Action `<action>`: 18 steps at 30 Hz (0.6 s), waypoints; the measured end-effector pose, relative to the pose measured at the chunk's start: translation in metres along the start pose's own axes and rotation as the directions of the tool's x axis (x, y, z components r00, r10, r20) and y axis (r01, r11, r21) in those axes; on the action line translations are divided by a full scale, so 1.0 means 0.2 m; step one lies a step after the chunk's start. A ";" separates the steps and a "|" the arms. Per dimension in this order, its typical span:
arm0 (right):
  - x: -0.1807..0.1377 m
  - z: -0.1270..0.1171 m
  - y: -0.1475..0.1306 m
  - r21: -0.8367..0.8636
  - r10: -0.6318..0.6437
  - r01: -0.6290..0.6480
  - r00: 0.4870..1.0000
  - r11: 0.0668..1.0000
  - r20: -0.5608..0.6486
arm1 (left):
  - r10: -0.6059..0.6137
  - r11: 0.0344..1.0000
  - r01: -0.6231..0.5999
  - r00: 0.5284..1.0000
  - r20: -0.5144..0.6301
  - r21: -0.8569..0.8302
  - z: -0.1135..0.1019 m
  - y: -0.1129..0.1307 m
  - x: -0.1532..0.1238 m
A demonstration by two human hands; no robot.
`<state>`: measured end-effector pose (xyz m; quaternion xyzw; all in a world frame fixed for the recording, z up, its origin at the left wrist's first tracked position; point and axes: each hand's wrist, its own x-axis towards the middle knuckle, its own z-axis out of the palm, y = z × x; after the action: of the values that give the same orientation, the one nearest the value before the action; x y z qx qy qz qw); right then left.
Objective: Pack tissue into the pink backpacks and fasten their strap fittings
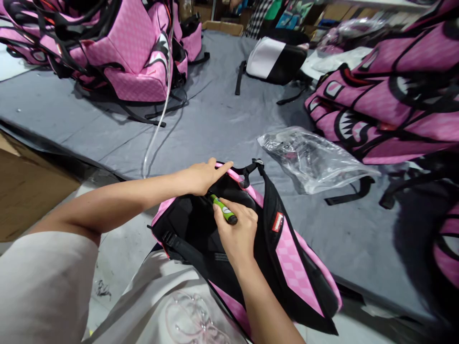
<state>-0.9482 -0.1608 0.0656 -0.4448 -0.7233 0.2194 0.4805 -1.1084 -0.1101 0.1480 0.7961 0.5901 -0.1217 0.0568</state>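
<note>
Inspecting pink backpack (251, 248) | your left hand (202, 177) presses flat on its top edge | right hand (234, 234) grips green tool (223, 209) over its black back panel | judged mid-check; stacked backpacks (118, 52) beyond it apparently pending.

A backpack (287, 258) lies at the near edge of the table (222, 119), overhanging it toward the person. The left hand (202, 177) rests on its far top rim, just left of the carry handle (251, 168). The right hand (236, 234) sits nearer, over the back panel, holding a pen-like tool (224, 209). A plastic bag (311, 160) lies behind and to the right. Piled backpacks (122, 52) stand far left, more backpacks (394, 91) right, and a tube (161, 114) hangs between.
</note>
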 end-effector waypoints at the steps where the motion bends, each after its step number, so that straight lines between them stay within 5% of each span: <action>1: 0.00 0.00 0.00 0.016 0.004 -0.004 1.000 1.000 0.021 | -0.004 1.000 0.004 1.000 0.006 -0.001 0.00 0.00 0.00; 18: 0.03 -0.03 0.01 0.071 -0.032 0.023 0.991 0.997 0.130 | -0.004 1.000 0.004 1.000 0.017 -0.001 -0.03 0.02 -0.02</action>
<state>-0.9422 -0.1560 0.0694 -0.4023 -0.7513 0.2666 0.4501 -1.1043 -0.1139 0.1556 0.7938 0.5912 -0.1285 0.0621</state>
